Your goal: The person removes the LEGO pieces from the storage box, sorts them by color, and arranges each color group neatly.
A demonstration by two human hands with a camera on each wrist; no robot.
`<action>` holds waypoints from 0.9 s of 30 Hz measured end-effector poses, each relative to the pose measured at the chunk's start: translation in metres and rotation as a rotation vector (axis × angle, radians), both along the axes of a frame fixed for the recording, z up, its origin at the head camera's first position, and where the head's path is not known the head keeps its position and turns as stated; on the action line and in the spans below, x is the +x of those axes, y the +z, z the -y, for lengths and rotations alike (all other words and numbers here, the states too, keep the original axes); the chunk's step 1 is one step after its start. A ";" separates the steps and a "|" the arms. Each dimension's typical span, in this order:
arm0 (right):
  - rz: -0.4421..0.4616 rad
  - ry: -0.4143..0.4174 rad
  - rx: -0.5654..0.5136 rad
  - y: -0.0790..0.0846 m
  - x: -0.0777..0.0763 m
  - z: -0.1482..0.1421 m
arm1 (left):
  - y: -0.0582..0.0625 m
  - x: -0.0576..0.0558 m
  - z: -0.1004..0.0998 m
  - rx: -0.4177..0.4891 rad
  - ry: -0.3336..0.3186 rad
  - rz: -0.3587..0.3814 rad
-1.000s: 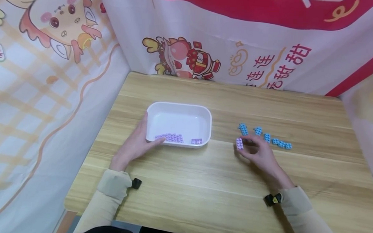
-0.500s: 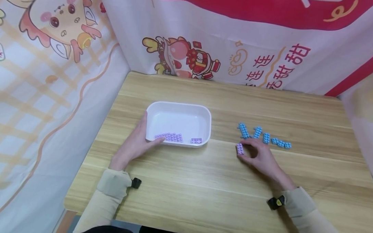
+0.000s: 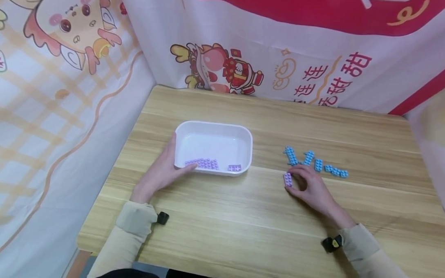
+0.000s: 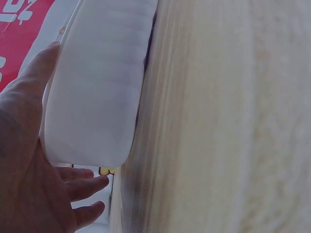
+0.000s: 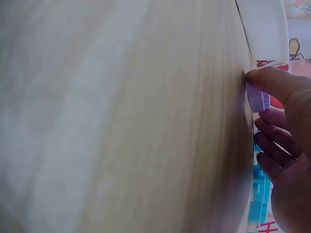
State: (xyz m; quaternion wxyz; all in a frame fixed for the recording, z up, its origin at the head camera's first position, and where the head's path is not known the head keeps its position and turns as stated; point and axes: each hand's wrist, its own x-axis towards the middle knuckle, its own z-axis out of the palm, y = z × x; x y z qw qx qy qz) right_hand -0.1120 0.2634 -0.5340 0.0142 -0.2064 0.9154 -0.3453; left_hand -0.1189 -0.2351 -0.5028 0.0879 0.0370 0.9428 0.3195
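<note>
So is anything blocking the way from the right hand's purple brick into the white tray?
Only the white tray's raised rim; nothing else visible stands between it and the purple brick. Blue bricks lie outside that path.

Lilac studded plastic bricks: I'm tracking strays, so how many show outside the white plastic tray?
1: a lilac studded brick pinched by the right hand, right of the white plastic tray. Others could be hidden behind that hand.

Partly out of sight

In the head view's left half, most fingers of the left hand (image 3: 162, 169) are hidden. The left wrist view's top edge crops the tub (image 4: 97, 92). In the right wrist view, the right hand (image 5: 299, 127) partly covers the purple brick (image 5: 258, 100) and blue bricks (image 5: 261, 184) at right; the table (image 5: 121, 121) blurs at left.
</note>
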 end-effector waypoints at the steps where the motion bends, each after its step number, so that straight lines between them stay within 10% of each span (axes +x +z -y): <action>1: 0.003 0.000 0.004 0.001 0.000 0.000 | 0.000 0.000 0.000 0.000 0.001 0.000; 27: -0.128 0.125 -0.113 0.056 -0.034 0.080 | 0.001 0.002 0.000 0.021 0.016 0.011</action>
